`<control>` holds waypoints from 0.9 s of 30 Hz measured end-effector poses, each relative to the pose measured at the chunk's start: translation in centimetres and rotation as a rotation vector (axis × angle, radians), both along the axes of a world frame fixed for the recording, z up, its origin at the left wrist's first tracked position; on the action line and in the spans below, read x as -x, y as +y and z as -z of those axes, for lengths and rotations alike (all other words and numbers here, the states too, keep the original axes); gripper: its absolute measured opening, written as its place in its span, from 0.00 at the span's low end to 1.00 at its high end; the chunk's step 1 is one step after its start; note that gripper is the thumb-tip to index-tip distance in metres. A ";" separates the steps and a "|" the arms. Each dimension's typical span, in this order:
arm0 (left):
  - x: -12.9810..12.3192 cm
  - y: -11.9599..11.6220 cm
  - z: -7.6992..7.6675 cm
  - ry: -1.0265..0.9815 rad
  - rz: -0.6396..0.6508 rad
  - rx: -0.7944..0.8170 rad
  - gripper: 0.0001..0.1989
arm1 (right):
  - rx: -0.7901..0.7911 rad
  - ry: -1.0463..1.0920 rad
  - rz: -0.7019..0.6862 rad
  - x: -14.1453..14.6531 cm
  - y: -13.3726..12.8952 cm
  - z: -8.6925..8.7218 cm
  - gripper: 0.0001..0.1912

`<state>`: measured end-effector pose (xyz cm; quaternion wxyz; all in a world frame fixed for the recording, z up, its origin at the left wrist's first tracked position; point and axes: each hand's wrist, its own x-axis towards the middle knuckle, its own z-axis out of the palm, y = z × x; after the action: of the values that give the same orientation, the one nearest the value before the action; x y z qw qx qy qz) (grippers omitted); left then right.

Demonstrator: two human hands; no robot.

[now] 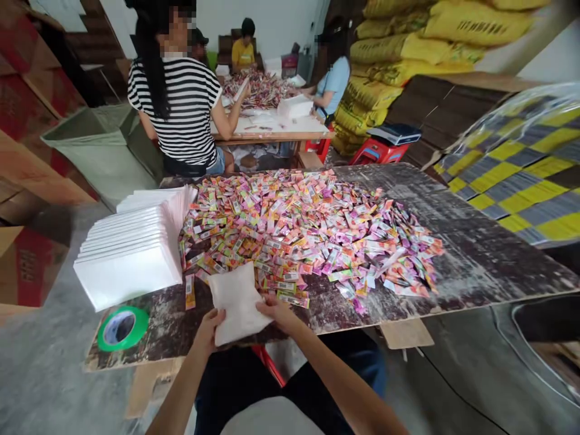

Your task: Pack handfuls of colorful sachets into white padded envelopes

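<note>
Between my two hands is a white pouch [239,302], looking puffed and soft, held at the table's front edge. My left hand [212,326] grips its lower left side, thumb on top. On the right side, my right hand [274,311] pinches the pouch's edge. Just beyond it spreads a wide heap of small colourful sachets [294,223], pink, orange, green and purple. One orange sachet [190,292] lies apart, left of the pouch. What is inside the pouch is hidden.
A stack of white pouches [131,260] stands at the table's left, with a green roll of tape [122,328] before it. Several people sit around another table [267,118] behind. Yellow sacks [371,90], a red stool [380,151] and a large green bin [104,145] stand around.
</note>
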<state>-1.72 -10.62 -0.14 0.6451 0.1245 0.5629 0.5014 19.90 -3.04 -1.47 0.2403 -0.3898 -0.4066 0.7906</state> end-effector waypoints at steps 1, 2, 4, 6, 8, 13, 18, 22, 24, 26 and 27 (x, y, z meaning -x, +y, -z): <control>0.1 -0.4 -0.5 -0.003 0.076 -0.013 0.25 | -0.013 0.010 -0.050 -0.7 0.3 -1.5 0.29; 0.4 -0.8 -0.9 0.009 0.202 -0.016 0.25 | -0.034 -0.008 -0.113 -1.7 0.7 -3.3 0.28; 1.2 -1.4 -1.8 0.075 0.485 -0.014 0.26 | -0.079 -0.086 -0.276 -3.9 1.8 -7.0 0.27; 2.1 -1.9 -2.2 0.180 0.621 -0.011 0.27 | -0.132 -0.179 -0.411 -6.0 3.5 -10.4 0.25; 2.9 -2.1 -2.1 0.282 0.574 0.010 0.30 | -0.164 -0.275 -0.483 -7.8 5.8 -13.3 0.24; 3.9 -2.8 -0.2 0.394 0.390 0.080 0.37 | -0.182 -0.512 -0.517 -9.7 12.1 -19.0 0.24; 4.0 -2.8 0.8 0.418 0.285 0.108 0.36 | -0.230 -0.625 -0.650 -8.6 13.9 -19.9 0.22; 4.4 -1.8 1.2 0.413 0.202 0.138 0.37 | -0.106 -0.671 -0.760 -8.1 14.8 -18.6 0.21; 4.8 -1.1 1.5 0.403 0.181 0.161 0.38 | -0.162 -0.670 -0.624 -7.8 17.6 -19.9 0.18; 5.1 -0.4 1.9 0.392 0.178 0.188 0.39 | -0.304 -0.608 -0.273 -7.1 22.2 -23.1 0.13; 5.2 -0.1 2.1 0.397 0.170 0.192 0.39 | -0.383 -0.523 0.036 -6.5 24.9 -25.2 0.11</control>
<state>-6.90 -10.67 -2.20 0.5707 0.2057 0.7114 0.3550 26.36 21.90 23.72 0.2105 -0.5347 -0.5890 0.5682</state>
